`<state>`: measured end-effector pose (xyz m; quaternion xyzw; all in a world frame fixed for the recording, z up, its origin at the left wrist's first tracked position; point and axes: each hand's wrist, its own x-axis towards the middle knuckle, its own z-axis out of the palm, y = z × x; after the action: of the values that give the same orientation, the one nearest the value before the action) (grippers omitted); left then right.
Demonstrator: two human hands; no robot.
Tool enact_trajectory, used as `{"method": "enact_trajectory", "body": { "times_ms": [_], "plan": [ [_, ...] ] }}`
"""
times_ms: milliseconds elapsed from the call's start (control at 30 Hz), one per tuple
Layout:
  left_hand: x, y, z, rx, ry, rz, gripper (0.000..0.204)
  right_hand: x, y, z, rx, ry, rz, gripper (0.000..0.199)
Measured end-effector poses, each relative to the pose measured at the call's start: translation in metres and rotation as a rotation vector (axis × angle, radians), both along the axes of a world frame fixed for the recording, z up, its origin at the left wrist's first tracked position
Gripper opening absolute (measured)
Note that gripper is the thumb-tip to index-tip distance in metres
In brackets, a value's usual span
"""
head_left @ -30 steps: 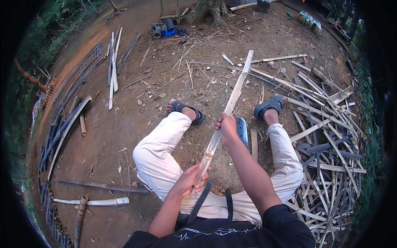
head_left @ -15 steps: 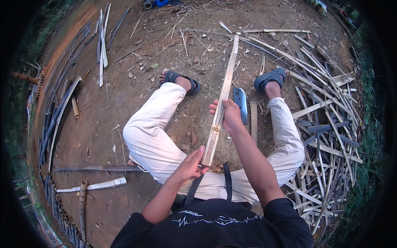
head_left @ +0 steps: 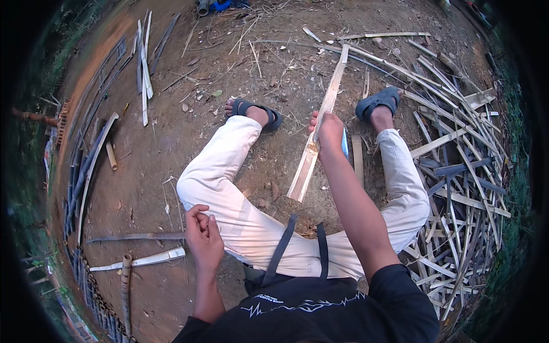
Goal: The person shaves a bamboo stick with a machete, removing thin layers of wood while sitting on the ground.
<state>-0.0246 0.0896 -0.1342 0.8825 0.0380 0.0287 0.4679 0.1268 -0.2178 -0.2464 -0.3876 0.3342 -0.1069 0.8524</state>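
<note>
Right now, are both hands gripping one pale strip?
No, only the right hand grips the pale strip; the left hand is apart from it.

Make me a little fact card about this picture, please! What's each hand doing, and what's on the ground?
Left hand: fingers loosely curled, by the left thigh, nothing visible in it
Right hand: wrapped around a long bamboo strip
Strip's look: pale, slanting, far end toward the right
Ground on the right: messy pile of strips
Beside the right forearm: blue object, mostly hidden
Feet: dark sandals
Clothes: pale trousers, black top
</note>
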Motion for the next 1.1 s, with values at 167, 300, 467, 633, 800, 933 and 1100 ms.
{"method": "enact_trajectory", "body": {
  "times_ms": [167,300,467,633,800,933,1100],
  "plan": [
    [0.027,-0.058,0.022,0.398,-0.245,-0.396,0.053,0.012,0.012,0.009,0.013,0.001,-0.062,0.029],
    [0.03,-0.084,-0.002,-0.028,0.074,-0.444,0.026,0.014,0.007,0.003,0.018,0.013,-0.03,0.027],
    [0.03,-0.088,-0.004,-0.3,0.183,-0.518,0.029,0.009,0.003,0.002,-0.009,0.052,-0.046,0.027],
    [0.005,-0.043,0.057,-0.707,-0.029,-0.721,0.041,0.014,-0.013,-0.009,0.034,0.048,-0.07,0.028],
    [0.029,-0.059,0.019,-0.324,-0.217,-0.317,0.108,0.006,0.012,0.024,0.138,0.018,-0.016,0.023],
    [0.054,-0.098,-0.01,-0.543,-0.666,-0.322,0.102,-0.01,0.05,0.079,0.324,-0.074,0.077,0.03],
    [0.071,-0.124,0.043,-0.984,-0.966,-0.326,0.098,-0.045,0.06,0.115,0.288,-0.17,0.229,0.041]
  ]
}}
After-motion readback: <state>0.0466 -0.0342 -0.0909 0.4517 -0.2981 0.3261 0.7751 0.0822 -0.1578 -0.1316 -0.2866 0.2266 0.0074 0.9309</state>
